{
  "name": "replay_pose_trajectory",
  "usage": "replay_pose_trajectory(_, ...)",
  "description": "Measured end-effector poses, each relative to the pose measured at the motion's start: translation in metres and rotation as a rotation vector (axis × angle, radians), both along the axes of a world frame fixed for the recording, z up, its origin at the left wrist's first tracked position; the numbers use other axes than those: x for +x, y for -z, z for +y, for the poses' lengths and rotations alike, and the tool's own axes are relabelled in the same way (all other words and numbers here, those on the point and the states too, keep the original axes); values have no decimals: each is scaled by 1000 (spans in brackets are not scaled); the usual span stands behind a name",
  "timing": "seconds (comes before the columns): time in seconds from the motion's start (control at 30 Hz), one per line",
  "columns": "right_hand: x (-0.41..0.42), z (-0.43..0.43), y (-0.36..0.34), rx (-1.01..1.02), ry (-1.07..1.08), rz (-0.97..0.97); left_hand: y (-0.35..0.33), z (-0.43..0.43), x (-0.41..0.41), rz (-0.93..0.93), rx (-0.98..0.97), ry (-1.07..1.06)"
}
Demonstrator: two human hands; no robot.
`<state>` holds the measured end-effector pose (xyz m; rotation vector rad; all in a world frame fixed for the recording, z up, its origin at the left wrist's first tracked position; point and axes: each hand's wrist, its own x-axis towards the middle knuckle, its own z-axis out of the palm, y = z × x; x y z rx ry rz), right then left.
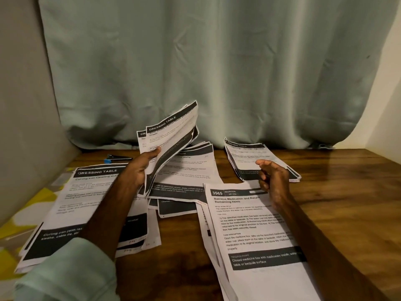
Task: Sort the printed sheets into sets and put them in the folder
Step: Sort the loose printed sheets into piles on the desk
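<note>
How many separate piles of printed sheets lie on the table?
4: near left pile, middle pile, near right pile, far right pile. Left hand holds more.

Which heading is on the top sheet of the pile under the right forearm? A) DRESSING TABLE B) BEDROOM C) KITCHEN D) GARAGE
B: the top sheet of the pile under the right forearm reads "3565 BEDROOM" in its dark header bar; the DRESSING TABLE heading shows on the sheets held in the left hand and on the left pile.
</note>
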<state>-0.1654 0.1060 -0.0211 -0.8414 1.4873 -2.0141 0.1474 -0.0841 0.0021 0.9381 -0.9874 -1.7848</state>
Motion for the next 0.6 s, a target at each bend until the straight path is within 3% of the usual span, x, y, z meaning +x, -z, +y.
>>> replay_pose_trajectory(0.17,2,0,-1,7,9,18,3,-5,-10,-78,-72,-125)
replay_pose_trajectory(0.3,0,-1,1,16,-4,39,13,2,-28,-521,-358,-368)
replay_pose_trajectory(0.43,1,0,0,31,1,62,24,8,-35,-805,-614,-303)
replay_pose_trajectory(0.6,2,2,-1,32,4,71,25,11,-37,-869,-785,-234)
